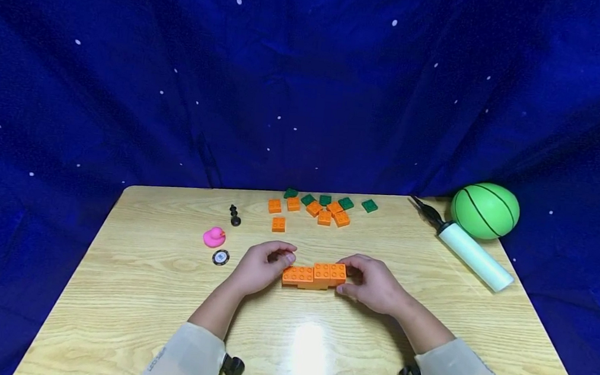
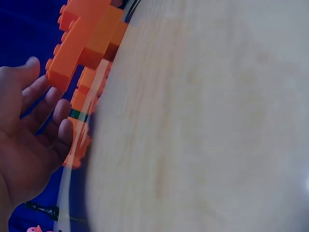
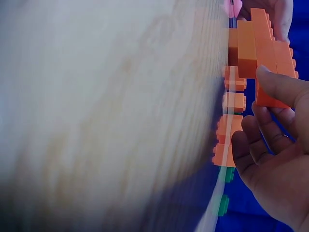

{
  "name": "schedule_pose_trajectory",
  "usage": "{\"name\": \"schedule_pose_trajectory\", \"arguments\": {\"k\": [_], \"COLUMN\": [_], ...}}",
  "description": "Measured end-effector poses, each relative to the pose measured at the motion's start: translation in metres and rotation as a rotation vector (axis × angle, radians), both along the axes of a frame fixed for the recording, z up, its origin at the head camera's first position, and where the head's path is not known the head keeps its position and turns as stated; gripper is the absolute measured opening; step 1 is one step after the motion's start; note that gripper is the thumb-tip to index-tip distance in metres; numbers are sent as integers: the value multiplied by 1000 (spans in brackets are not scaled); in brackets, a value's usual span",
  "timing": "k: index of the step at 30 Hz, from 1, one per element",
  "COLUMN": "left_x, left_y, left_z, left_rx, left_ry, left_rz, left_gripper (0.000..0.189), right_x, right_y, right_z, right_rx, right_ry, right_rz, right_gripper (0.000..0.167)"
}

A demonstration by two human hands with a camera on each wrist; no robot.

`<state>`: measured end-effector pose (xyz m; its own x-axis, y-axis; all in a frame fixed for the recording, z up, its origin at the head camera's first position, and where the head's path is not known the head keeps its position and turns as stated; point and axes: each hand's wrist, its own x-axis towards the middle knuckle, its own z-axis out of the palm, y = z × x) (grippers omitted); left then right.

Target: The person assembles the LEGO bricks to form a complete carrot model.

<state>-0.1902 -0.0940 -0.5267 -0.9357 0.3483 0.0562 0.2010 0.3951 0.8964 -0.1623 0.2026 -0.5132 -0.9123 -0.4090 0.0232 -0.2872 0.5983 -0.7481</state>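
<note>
Right hand (image 1: 373, 284) pinches the right end of the stack (image 1: 316, 276), left hand (image 1: 262, 267) relaxed beside its left; brick-joining appears underway, next likely requiring a loose brick (image 1: 278, 225) from behind the stack.

Orange brick stack (image 1: 313, 276), pink duck (image 1: 214, 238), black-lined green ball (image 1: 482, 214)

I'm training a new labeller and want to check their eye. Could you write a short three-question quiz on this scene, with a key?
1. Which end of the orange brick build is taller: the one by the left hand or by the right hand?
2. True or false: the black chess piece stands upright.
3. What lies beside the green ball? A) poker chip B) hand pump C) pink toy duck

Key: 1. by the right hand; 2. true; 3. B
</note>
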Motion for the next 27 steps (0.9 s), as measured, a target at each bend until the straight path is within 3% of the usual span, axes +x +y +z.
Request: {"name": "schedule_pose_trajectory", "arguments": {"k": [7, 27], "left_x": [-15, -58], "left_y": [-3, -4], "left_z": [0, -6], "left_rx": [8, -102], "left_ry": [7, 82], "left_rz": [110, 264], "left_gripper": [27, 35], "right_x": [1, 1], "right_y": [1, 1], "right_z": [-1, 1], "right_rx": [0, -6], "right_ry": [2, 12], "right_rz": [3, 1], "right_gripper": [38, 37]}}
